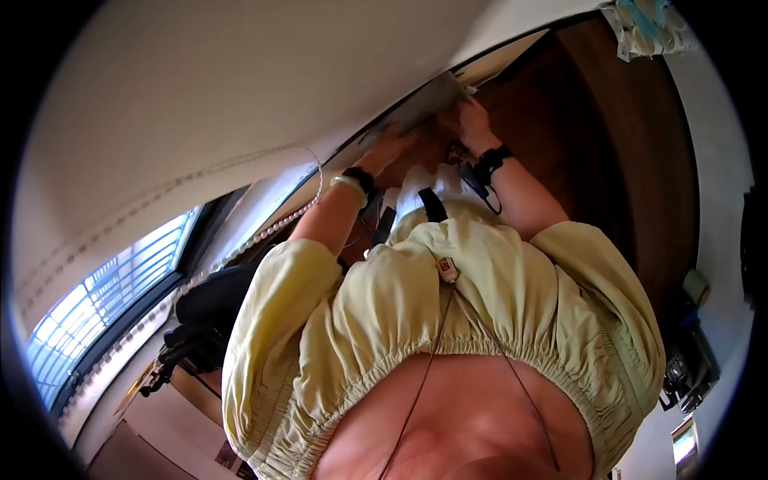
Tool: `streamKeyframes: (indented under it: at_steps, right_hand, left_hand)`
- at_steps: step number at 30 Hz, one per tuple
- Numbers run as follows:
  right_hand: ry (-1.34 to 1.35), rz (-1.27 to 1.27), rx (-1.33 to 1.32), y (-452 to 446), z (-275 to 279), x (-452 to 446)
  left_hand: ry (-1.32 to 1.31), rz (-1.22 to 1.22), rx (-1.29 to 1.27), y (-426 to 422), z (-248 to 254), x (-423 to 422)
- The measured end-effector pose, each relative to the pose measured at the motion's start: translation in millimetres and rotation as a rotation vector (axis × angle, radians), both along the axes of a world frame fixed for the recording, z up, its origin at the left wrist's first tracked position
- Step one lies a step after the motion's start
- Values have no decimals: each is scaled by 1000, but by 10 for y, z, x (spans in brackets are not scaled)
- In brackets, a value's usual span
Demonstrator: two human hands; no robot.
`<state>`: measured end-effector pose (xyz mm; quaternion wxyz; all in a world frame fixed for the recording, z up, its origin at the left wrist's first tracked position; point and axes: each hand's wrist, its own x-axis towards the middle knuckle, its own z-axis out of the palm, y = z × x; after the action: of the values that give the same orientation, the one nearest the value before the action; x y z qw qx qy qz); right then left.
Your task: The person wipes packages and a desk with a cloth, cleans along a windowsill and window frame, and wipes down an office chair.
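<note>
A grey flat piece lies along the lower edge of the pale slanting surface; whether it is cloth or a stiff panel I cannot tell. My right hand, with a black band at the wrist, is at its right end, its fingers closed about the edge. My left hand is blurred and reaches toward the lower left end of the grey piece, fingers stretched out. A dark band and a pale bracelet circle my left wrist. Whether the left fingertips touch the piece is unclear.
A large pale blind with a beaded chain fills the upper left. A barred window is at left. Dark brown wooden surface lies beyond my right hand. Packaged items hang at upper right.
</note>
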<state>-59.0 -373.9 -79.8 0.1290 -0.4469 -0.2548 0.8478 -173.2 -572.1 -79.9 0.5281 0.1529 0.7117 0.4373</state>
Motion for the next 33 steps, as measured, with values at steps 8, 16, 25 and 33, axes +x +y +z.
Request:
streamKeyframes:
  at_steps: [8, 16, 25, 33]
  right_hand:
    - [-74, -342, -45, 178, -73, -477]
    - [-16, -312, -360, -1266, -196, -867]
    - [207, -204, -840, -2377, -752, -987]
    - [-10, -277, 140, -1067, -2149, -859]
  left_hand:
    - [231, -3, -53, 475, 251, 161]
    - [68, 238, -1, -597, 145, 88]
    - [225, 55, -255, -1559, 224, -104]
    - [382, -259, -92, -260, -109, 92]
